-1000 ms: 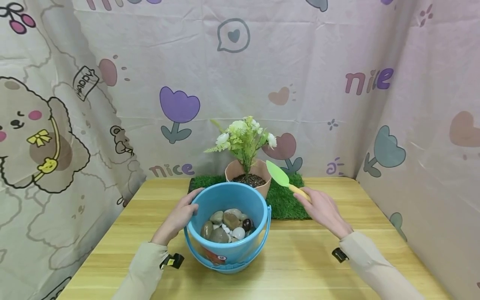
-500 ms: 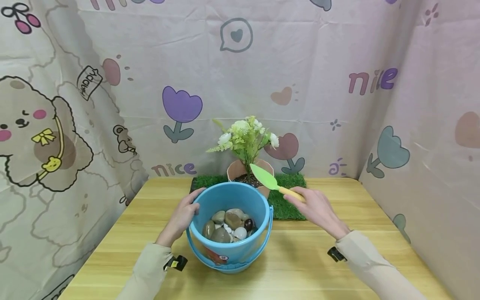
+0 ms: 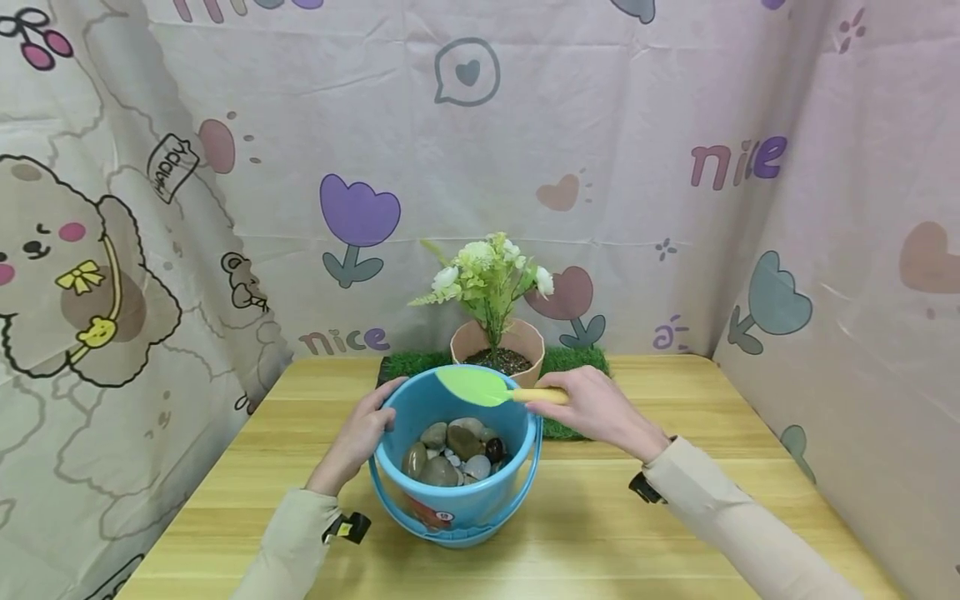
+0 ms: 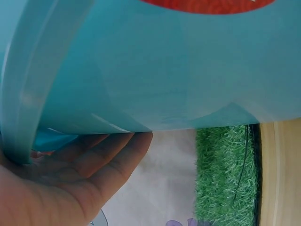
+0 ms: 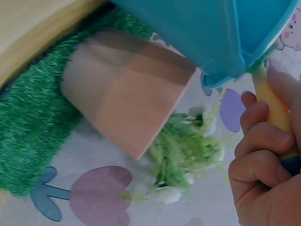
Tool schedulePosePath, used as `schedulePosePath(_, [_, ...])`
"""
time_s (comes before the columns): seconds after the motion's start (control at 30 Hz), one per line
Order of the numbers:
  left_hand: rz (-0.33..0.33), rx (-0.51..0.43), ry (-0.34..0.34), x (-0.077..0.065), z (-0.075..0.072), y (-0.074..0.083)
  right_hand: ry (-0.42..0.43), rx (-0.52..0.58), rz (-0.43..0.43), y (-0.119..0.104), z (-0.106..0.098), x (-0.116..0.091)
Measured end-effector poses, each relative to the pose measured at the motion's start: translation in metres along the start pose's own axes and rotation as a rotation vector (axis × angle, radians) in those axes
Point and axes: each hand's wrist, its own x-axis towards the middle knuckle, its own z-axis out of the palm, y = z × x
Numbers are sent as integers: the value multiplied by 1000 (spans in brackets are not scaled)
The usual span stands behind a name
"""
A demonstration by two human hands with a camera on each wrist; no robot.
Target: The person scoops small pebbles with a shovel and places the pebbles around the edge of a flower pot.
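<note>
A blue bucket (image 3: 459,500) stands on the table with smooth stones (image 3: 461,446) of several colours inside. My left hand (image 3: 356,437) grips its rim at the left; in the left wrist view the fingers (image 4: 117,162) lie along the outer wall, and the thumb is over the rim in the head view. My right hand (image 3: 596,408) holds a toy trowel (image 3: 476,387) by its yellow handle, the fingers (image 5: 263,136) curled round it. The green blade is over the far part of the bucket's opening, above the stones.
Behind the bucket a pinkish pot (image 3: 534,337) with dark soil and white flowers (image 3: 480,258) stands on a green turf mat (image 3: 577,360). The wooden table (image 3: 637,525) ends at a printed cloth backdrop (image 3: 637,125) at the back and sides.
My right hand has moved left and toward the bucket, bringing the trowel from in front of the flowerpot to over the bucket's opening. The left hand still holds the rim.
</note>
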Motion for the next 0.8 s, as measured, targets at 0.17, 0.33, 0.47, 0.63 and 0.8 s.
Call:
schedulePosePath(0.17, [2, 5, 1, 0, 0, -1, -57, -102, -92, -16, -5, 12])
schedulePosePath(0.33, [7, 11, -5, 1, 0, -2, -98, -153, -136, -26, -6, 22])
schedulePosePath(0.47, [7, 22, -8, 2, 0, -3, -114, -164, -115, -26, -3, 26])
schedulePosePath(0.63, [-6, 29, 2, -2, -1, -5, -145, -151, -128, -24, 4, 29])
schedulePosePath(0.8, [6, 28, -5, 1, 0, -5, -151, -134, -102, -21, 3, 28])
